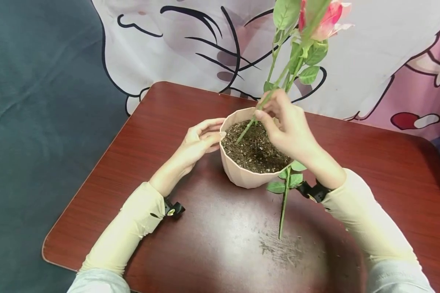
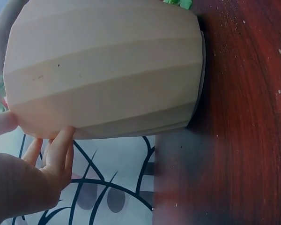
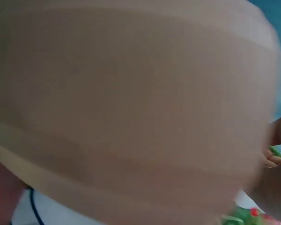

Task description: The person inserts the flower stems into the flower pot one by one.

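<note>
A pale pink faceted flowerpot (image 1: 243, 176) holds dark soil (image 1: 258, 152). My left hand (image 1: 196, 144) grips its left side, thumb at the rim and fingers against the outer wall; the left wrist view shows those fingertips on the wall (image 2: 103, 70). Above the soil, my right hand (image 1: 289, 128) pinches a green flower stem (image 1: 246, 132) that slants up to the right, its lower end at the soil. Behind it rise leafy stems and a pink rose (image 1: 328, 22). Mostly pot wall (image 3: 131, 103) fills the right wrist view, with part of the right hand at the edge.
Another leafy green stem (image 1: 284, 207) lies on the dark red table (image 1: 132, 162), its upper part hidden behind the pot and right arm. Soil crumbs (image 1: 282, 250) are scattered near its cut end. A cartoon-printed cloth (image 1: 190, 53) hangs behind the table.
</note>
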Tool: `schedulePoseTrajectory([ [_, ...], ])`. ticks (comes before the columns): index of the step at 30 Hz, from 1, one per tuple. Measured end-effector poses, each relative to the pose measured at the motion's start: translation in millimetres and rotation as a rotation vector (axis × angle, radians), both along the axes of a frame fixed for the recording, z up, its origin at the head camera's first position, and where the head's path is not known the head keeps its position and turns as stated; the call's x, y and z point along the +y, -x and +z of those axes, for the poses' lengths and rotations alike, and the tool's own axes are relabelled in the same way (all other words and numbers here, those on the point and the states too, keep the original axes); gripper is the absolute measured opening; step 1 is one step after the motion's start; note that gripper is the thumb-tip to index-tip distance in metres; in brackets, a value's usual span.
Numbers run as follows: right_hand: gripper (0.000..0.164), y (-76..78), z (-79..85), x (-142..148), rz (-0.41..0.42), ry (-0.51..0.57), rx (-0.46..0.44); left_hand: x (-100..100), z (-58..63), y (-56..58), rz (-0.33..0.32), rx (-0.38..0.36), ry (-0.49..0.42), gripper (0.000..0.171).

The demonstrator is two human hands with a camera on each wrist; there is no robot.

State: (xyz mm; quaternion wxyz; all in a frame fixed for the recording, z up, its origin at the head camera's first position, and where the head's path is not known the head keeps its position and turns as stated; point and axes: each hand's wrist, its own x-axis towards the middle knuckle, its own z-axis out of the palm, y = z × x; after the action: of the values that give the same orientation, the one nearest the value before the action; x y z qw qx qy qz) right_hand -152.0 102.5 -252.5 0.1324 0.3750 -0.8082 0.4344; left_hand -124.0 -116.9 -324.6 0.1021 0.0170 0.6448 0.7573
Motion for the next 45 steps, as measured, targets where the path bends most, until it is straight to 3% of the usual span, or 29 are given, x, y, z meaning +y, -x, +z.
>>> schedulePoseTrajectory([
  [5, 0.015, 10.1, -16.4, -9, 0.008, -0.128, 0.119, 1, -1.2, -0.1, -0.003, -0.009, -0.004, 0.043],
  [10, 0.013, 18.3, -23.0, -14, 0.05, -0.21, 0.147, 1, -1.9, -0.2, 0.007, -0.001, -0.002, 0.042],
  [18, 0.015, 30.6, -29.2, -22, 0.081, -0.236, 0.124, 1, -0.9, 1.3, 0.001, 0.008, 0.003, 0.043],
  [24, 0.015, 31.3, -29.4, -20, 0.081, -0.237, 0.102, 4, -0.8, 3.5, -0.015, 0.016, -0.005, 0.043],
  [31, 0.01, 29.9, -30.6, -16, 0.106, -0.191, -0.029, -1, -0.8, 1.3, -0.005, 0.003, 0.003, 0.043],
  [37, 0.01, 35.5, -28.9, -15, 0.083, -0.208, -0.005, -1, 0.6, 3.0, -0.014, 0.028, 0.005, 0.043],
  [45, 0.008, 40.1, -34.9, -13, 0.071, -0.235, -0.052, 0, -3.5, 0.9, -0.008, 0.014, 0.023, 0.043],
])
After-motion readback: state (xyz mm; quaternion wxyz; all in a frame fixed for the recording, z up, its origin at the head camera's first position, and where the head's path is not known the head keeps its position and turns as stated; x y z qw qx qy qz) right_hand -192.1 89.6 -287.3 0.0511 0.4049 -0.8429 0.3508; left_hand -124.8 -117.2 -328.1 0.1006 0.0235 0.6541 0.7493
